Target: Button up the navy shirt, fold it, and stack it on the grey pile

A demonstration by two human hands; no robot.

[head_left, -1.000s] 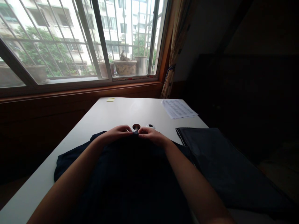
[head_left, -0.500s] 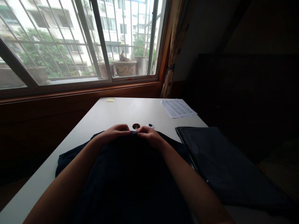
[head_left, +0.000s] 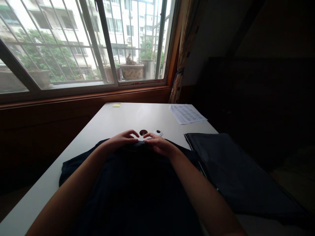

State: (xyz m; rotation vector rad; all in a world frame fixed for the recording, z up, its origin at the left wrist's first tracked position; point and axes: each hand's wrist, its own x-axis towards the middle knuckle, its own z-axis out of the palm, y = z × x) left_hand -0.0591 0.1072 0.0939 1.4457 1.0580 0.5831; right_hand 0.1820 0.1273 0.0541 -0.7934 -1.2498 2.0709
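Fingers (head_left: 130, 132) in head view, the sole view: left hand's (head_left: 118, 140) thumb and index parted in a loose curve, thumb at the far edge of a dark navy cloth (head_left: 133, 170); right hand (head_left: 163, 146) mirrors it, thumb at same edge, index raised. Gap between the two hands, short strip of edge showing there. Can't tell if the lower fingers pinch cloth, hidden in shadow.

Landmark = round hole (head_left: 143, 132) in white table (head_left: 137, 114). Cloth spread on near side of hole, running toward the person, forearms over it, most of it too dark to read folds. White ring piece (head_left: 160, 134) just right of hole. Second dark cloth (head_left: 228, 170), flat, right of hole and nearer. Printed sheets (head_left: 188, 114) beyond hole to the right, yellow note (head_left: 116, 105) beyond it to the left.

Step, my judgement: working the edge strip at its middle, hands close together. Next move probably calls for a light thumb-and-index pinch, both sides level, keeping edge from slipping
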